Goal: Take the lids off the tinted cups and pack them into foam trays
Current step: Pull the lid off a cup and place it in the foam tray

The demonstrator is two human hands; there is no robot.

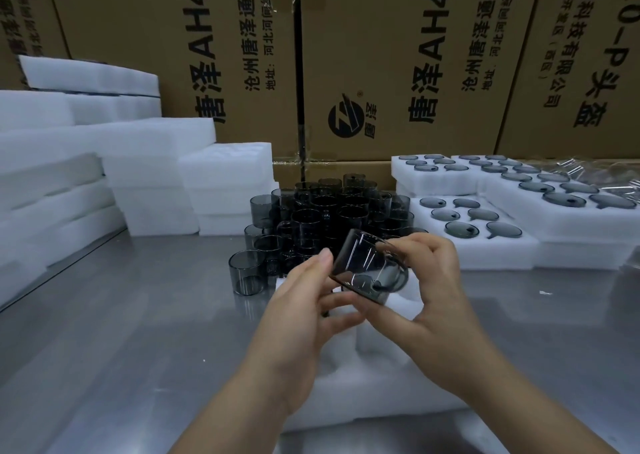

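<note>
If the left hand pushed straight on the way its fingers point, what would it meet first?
The left hand points up and right, and already touches the tinted cup held with the right hand. Beyond that, probably the cluster of cups, though depth is unclear.

The foam tray (367, 377) lies mostly hidden under both forearms; box lettering (429, 48) is cropped above.

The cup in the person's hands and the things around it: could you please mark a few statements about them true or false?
1. Both hands, the left hand and the right hand, hold one tinted cup. True.
2. The held cup stands upright on the table. False: it is tilted, lifted above a foam tray.
3. Lids sit in the foam trays at right. True.
4. The cardboard boxes are blank. False: they carry printed text.
</note>
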